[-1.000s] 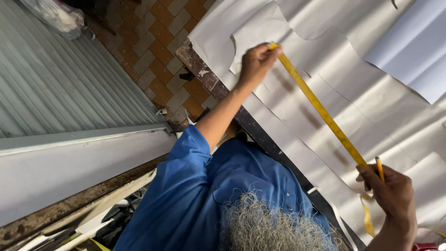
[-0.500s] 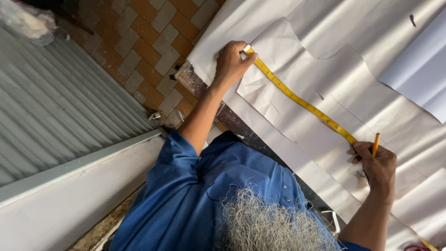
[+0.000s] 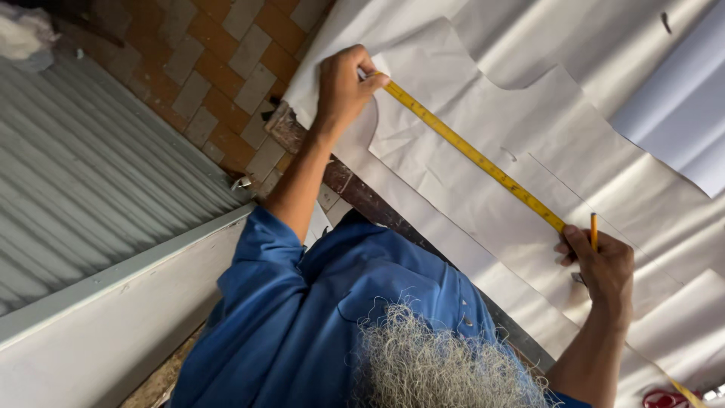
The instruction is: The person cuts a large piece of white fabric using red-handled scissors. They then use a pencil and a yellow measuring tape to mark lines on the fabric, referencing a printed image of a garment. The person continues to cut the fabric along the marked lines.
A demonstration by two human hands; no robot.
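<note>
In the head view, your left hand (image 3: 343, 87) pinches the end of the yellow flexible measuring tape (image 3: 472, 155) onto the pale paper pattern sheet (image 3: 483, 219); your right hand (image 3: 604, 264) fingers press it flat, an orange pencil (image 3: 594, 230) upright between them. The tape looks light, limp and slippery: hold its ends.

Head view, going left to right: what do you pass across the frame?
Corrugated metal sheet → brick-paved floor → left hand pinning the tape end → yellow measuring tape across the paper pattern → right hand holding a pencil.
</note>
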